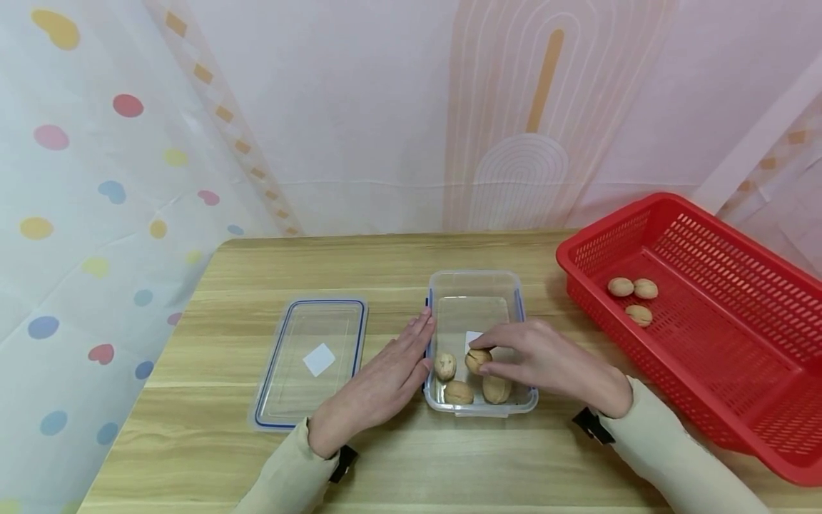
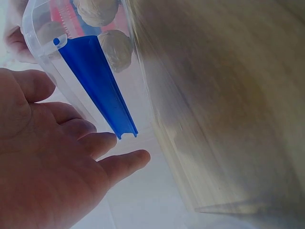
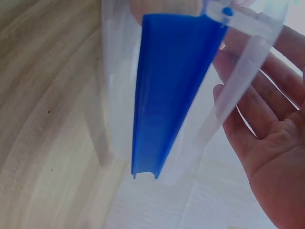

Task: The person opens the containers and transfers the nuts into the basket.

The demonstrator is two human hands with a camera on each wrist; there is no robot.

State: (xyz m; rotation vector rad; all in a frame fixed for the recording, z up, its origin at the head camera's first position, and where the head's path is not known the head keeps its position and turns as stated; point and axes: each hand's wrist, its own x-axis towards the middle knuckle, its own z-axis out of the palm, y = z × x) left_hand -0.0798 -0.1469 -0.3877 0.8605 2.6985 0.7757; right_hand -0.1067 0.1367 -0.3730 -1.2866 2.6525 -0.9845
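Right hand [image 1: 546,357] pinches a walnut [image 1: 477,361] between thumb and fingertips, inside a clear container [image 1: 478,285]; left hand [image 1: 385,378], fingers extended, lies at the container's left edge. Three loose walnuts [image 1: 459,392] sit around the pinched one, toward the container's near edge. Leftward on the table [image 1: 398,264] lies a clear lid [image 1: 289,385]; toward its right edge, a red basket [image 1: 726,385] holds three more walnuts [image 1: 638,315].

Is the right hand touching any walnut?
Touching: the head view shows the right hand pinching a walnut between thumb and fingers.
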